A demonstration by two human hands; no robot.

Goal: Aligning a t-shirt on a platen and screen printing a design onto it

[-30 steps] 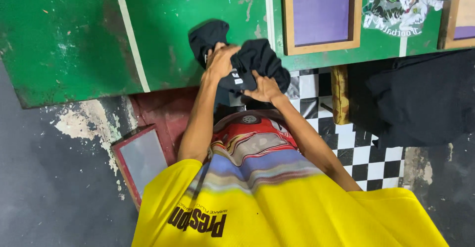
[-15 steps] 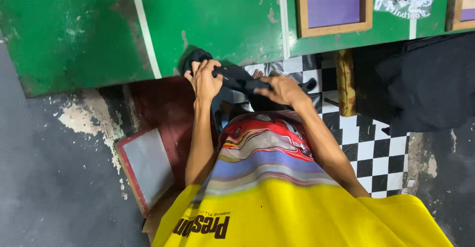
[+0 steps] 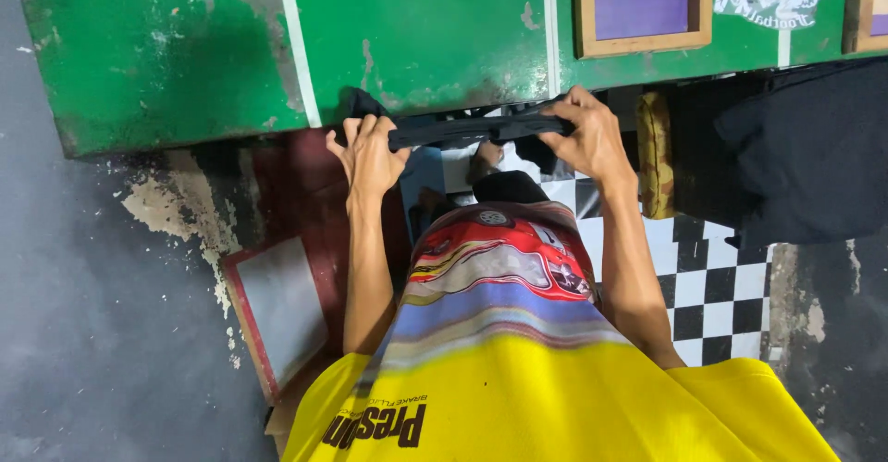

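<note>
There is only one view, from a camera worn on the person's head. It looks steeply down along the person's own body, so the yellow shirt fills the lower part of the picture, very near to the lens. Both forearms run up from there to the left hand and the right hand, which are near the middle. The front edge of the green bench crosses the top, a bit tilted. Below it the checkered floor is seen, farther away.
</note>
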